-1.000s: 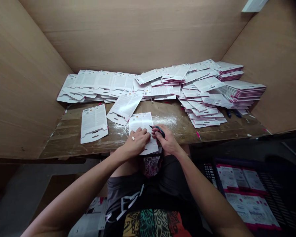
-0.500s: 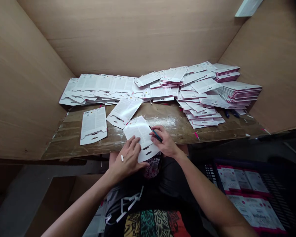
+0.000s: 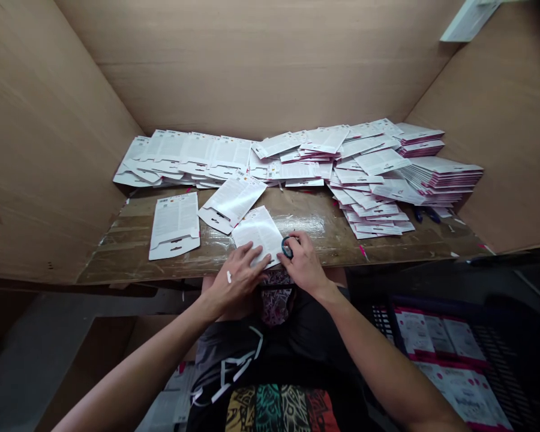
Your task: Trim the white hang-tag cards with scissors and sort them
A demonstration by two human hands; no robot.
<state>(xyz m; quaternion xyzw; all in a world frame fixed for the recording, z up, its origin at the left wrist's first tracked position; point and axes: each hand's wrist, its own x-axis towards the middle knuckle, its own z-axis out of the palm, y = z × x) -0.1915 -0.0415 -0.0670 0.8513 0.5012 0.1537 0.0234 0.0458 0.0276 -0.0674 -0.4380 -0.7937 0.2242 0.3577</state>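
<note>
A white printed cardboard packet [image 3: 257,233] lies at the table's front edge between my hands. My left hand [image 3: 239,273] rests on its lower part, palm down with fingers stretched out, and a small white scrap [image 3: 229,276] clings to the back of it. Beside the packet's right edge, my right hand [image 3: 306,264] is closed around a small tool with a teal ring-shaped handle [image 3: 287,246]; its working end is hidden. Another packet [image 3: 232,201] lies just behind, touching or nearly touching this one, and a third packet [image 3: 175,225] sits to the left.
Overlapping packets [image 3: 198,153] line the back of the table, with heaped packets [image 3: 373,180] and neat stacks [image 3: 445,174] at right. Blue-handled pliers or cutters [image 3: 427,214] lie there. Wooden panels [image 3: 261,66] enclose three sides. A dark crate [image 3: 499,342] of pink-edged packs stands low right.
The packet has shifted up onto the table, and its holed flap no longer shows below my left hand. The teal tool has turned in my right hand, showing its ring.
</note>
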